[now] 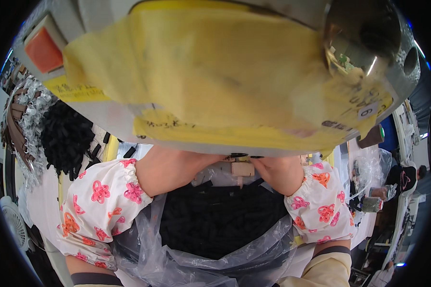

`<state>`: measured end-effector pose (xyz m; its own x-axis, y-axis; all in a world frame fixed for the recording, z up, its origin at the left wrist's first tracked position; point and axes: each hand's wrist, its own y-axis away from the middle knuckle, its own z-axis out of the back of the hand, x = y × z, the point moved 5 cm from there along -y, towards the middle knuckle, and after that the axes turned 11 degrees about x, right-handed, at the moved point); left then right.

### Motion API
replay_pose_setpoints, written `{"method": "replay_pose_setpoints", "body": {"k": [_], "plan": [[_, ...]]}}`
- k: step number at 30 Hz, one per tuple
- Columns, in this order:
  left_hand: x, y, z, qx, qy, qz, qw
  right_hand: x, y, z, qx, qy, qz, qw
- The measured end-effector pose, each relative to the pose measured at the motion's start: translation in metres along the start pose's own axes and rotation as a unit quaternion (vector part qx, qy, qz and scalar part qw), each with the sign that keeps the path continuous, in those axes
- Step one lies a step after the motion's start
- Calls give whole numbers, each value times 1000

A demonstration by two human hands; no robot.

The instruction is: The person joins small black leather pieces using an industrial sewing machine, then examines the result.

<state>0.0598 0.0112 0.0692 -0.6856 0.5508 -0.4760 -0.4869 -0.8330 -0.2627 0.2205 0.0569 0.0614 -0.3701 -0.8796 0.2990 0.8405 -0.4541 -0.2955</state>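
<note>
My left hand (177,167) and my right hand (280,173) meet under the front of a machine head (225,81) partly covered in yellow film. Their thumbs come close together, and the other fingers are mostly hidden behind the machine. Both hands look closed in a pinch, but what they hold cannot be made out. Just below the thumbs is a small beige block (243,169), part of the machine. Beneath my hands an open clear plastic bag (153,258) holds a mass of small black strip-like pieces (220,220).
At the left lies a heap of black pieces (67,136), beside brown straps (17,117) and crumpled clear plastic. A white fan (14,222) stands further down. A red button (44,49) sits on the machine. On the right are a dark spool (371,137) and clear plastic wrap (368,167).
</note>
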Motion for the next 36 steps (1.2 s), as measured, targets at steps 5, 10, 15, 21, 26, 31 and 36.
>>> {"method": "replay_pose_setpoints", "body": {"k": [5,10,15,21,26,31,36], "plan": [[-1,-2,-4,-29,-8,4,1000,1,-7,-10,-28,-47,-35,998],[9,7,-8,-13,-26,10,1000,6,-7,-7,-18,17,-2,1000],[6,8,-8,-33,-75,-21,996,7,-7,-7,20,34,8,999],[4,7,-7,-37,-70,-16,997,4,-6,-10,-21,-84,-73,994],[7,7,-9,-31,-53,-21,998,8,-10,-8,12,-131,-98,987],[1,0,-2,-29,17,14,999,7,-10,-9,4,-72,-25,997],[-4,-5,-1,-26,25,24,999,2,-7,-8,-2,-28,10,1000]]}}
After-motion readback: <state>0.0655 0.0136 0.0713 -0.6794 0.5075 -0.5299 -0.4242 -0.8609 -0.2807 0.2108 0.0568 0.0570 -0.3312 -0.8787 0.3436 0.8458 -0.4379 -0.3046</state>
